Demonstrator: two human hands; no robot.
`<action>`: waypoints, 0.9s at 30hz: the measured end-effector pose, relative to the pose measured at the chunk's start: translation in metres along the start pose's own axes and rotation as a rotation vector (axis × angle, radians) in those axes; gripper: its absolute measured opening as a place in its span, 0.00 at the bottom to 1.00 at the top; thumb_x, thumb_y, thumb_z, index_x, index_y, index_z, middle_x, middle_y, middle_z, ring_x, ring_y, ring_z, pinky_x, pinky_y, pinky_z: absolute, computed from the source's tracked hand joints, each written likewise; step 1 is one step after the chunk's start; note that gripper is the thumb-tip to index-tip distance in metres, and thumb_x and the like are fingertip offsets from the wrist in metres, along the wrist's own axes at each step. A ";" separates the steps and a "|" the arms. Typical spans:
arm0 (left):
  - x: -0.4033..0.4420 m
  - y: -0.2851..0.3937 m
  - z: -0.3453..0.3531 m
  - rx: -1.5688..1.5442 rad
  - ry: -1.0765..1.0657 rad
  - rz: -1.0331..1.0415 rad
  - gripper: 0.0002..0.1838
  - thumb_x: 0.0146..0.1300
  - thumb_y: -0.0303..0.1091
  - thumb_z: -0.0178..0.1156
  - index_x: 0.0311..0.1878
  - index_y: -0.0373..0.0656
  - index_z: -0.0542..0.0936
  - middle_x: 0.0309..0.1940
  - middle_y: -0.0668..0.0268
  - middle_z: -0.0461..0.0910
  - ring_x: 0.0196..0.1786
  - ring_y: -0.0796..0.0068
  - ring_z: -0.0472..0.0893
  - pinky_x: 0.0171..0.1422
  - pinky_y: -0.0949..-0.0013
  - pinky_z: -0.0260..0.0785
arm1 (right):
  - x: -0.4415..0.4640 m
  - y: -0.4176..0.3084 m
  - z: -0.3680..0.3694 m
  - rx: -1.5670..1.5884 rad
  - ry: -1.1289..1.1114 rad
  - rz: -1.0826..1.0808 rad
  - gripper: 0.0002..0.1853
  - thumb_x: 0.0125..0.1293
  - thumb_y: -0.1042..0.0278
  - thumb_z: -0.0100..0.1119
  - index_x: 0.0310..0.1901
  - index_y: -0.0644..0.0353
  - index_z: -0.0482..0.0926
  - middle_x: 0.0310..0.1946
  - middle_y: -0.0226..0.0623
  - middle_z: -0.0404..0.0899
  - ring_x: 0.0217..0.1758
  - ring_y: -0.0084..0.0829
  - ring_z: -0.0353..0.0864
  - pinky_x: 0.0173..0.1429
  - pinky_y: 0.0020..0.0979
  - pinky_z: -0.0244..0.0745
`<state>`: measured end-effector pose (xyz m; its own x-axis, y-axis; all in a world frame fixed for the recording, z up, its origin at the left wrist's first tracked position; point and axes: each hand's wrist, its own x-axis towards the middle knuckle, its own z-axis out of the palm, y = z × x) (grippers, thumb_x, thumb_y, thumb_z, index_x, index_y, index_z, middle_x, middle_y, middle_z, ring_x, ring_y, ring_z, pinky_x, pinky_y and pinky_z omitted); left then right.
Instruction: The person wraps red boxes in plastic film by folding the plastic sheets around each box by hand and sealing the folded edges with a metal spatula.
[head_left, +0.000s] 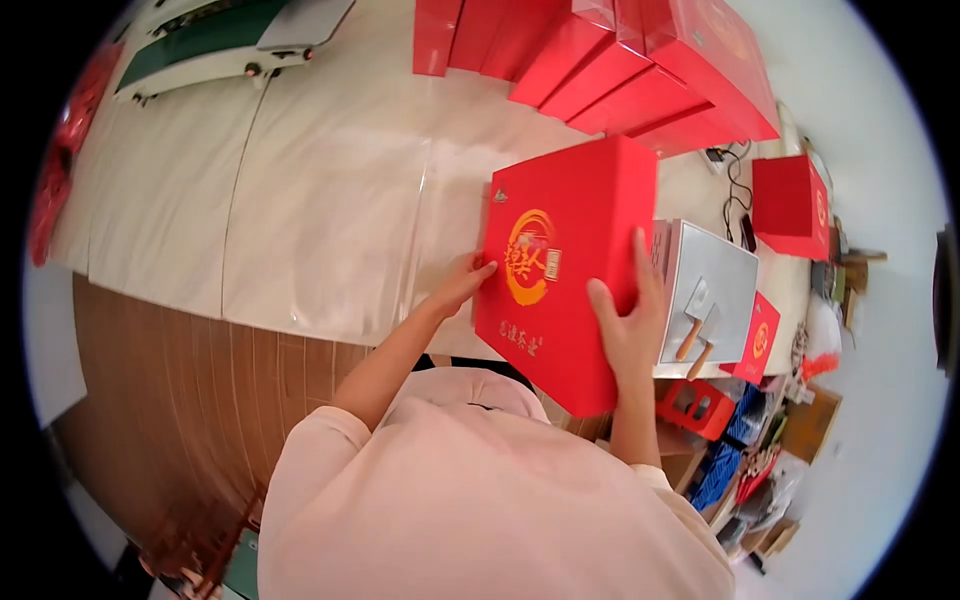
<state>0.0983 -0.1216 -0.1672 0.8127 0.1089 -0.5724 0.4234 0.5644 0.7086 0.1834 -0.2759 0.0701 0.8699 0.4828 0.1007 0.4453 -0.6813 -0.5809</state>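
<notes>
Hands [636, 325], red box [562, 270] held between

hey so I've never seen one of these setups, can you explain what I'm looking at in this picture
There's no machine doing the handling here: these are a person's bare hands. The only picture comes from a camera worn on the head, looking forward and down, so the round, bent edges are its wide view.

The left hand and right hand hold a red box between them, one at each side, at the near edge of a pale table.

Farther back on it are more red boxes, and at the far left a machine with a green surface. To the right, two wooden-handled tools lie on a grey panel.
</notes>
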 end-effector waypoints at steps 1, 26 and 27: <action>0.004 -0.003 0.000 0.006 -0.024 -0.009 0.25 0.71 0.37 0.53 0.67 0.37 0.66 0.59 0.60 0.75 0.61 0.72 0.73 0.67 0.67 0.63 | -0.002 -0.009 0.007 -0.013 0.014 0.018 0.40 0.56 0.62 0.68 0.71 0.50 0.64 0.57 0.47 0.71 0.56 0.41 0.76 0.60 0.36 0.72; -0.117 -0.048 -0.242 1.443 0.719 0.321 0.51 0.60 0.53 0.61 0.76 0.34 0.46 0.77 0.50 0.43 0.79 0.50 0.42 0.78 0.43 0.34 | 0.016 -0.072 0.064 -0.368 0.122 0.139 0.39 0.56 0.57 0.66 0.71 0.43 0.65 0.48 0.46 0.72 0.47 0.42 0.80 0.46 0.41 0.79; -0.116 -0.049 -0.241 1.451 0.734 0.338 0.52 0.60 0.54 0.60 0.76 0.35 0.46 0.77 0.50 0.43 0.79 0.51 0.42 0.78 0.43 0.34 | 0.016 -0.070 0.066 -0.371 0.124 0.139 0.39 0.56 0.57 0.66 0.71 0.43 0.65 0.48 0.46 0.72 0.47 0.42 0.80 0.46 0.41 0.79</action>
<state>-0.1127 0.0356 -0.2348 0.7687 0.6340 -0.0843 0.6164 -0.6992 0.3621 0.1525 -0.1846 0.0590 0.9360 0.3178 0.1514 0.3483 -0.8983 -0.2679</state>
